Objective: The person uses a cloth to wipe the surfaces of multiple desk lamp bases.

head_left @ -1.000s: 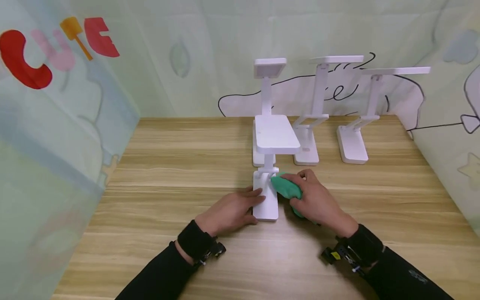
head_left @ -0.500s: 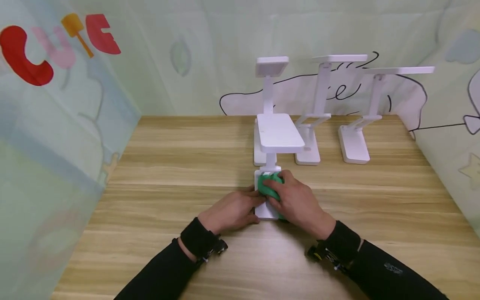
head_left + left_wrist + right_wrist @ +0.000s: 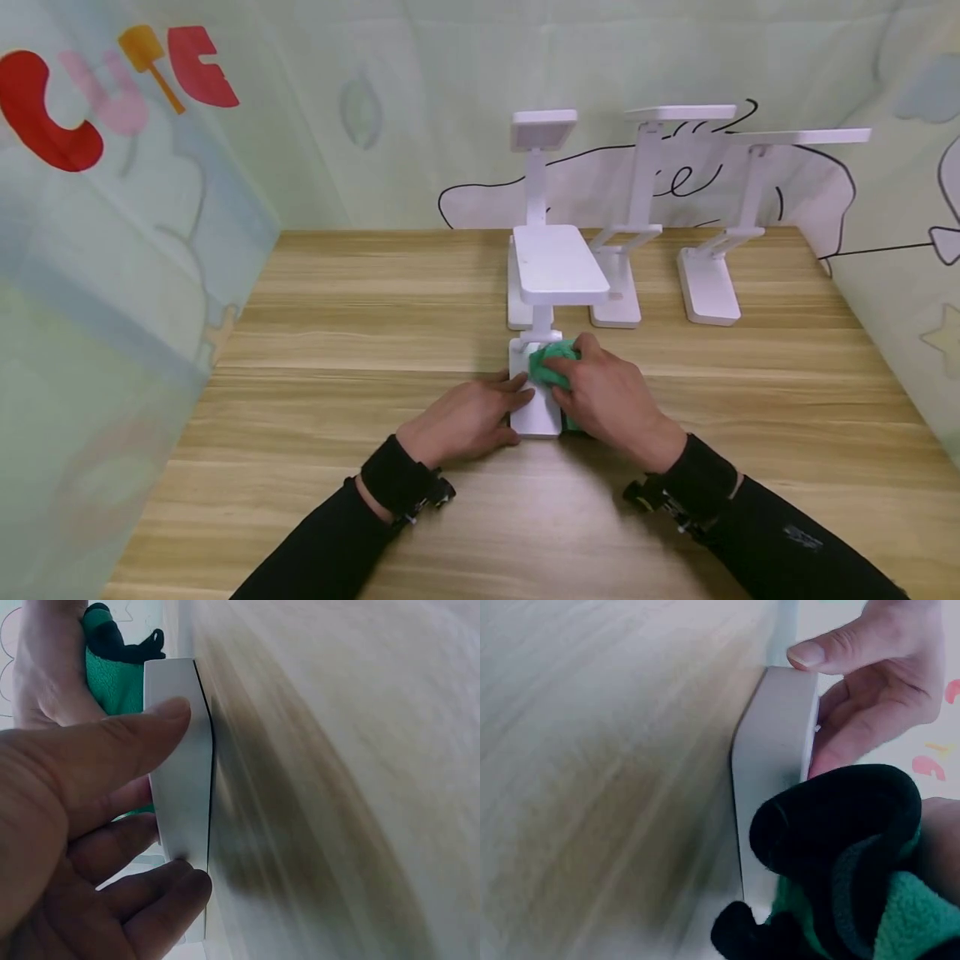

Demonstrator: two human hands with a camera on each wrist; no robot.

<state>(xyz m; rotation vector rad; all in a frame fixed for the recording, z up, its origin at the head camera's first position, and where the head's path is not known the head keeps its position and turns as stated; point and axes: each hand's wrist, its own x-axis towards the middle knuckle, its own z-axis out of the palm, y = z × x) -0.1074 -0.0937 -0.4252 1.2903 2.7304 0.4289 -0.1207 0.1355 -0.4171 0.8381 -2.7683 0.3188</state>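
A white folding desk lamp (image 3: pixel 558 267) stands upright at the middle of the table, its flat head raised over its base. My left hand (image 3: pixel 463 421) steadies the base (image 3: pixel 184 772) from the left: two fingers lie over its top, and the thumb rests at its near side. My right hand (image 3: pixel 618 400) grips a bunched green cloth (image 3: pixel 550 363) against the right part of the base top, just in front of the hinge. Black trim (image 3: pixel 840 810) edges the cloth, and a fold of it hangs down beside the base's right side. The palm hides some of the cloth.
Three more white desk lamps stand along the back: one (image 3: pixel 543 129) directly behind the front lamp, another (image 3: pixel 615 300) right of it, the third (image 3: pixel 711 292) farther right. Printed fabric walls (image 3: pixel 360 167) enclose the wood-grain table (image 3: pixel 360 333) at the back and sides.
My right hand has moved left with the cloth from beside the base onto its top, across it, then slightly back to the right. My left hand stays at the base.
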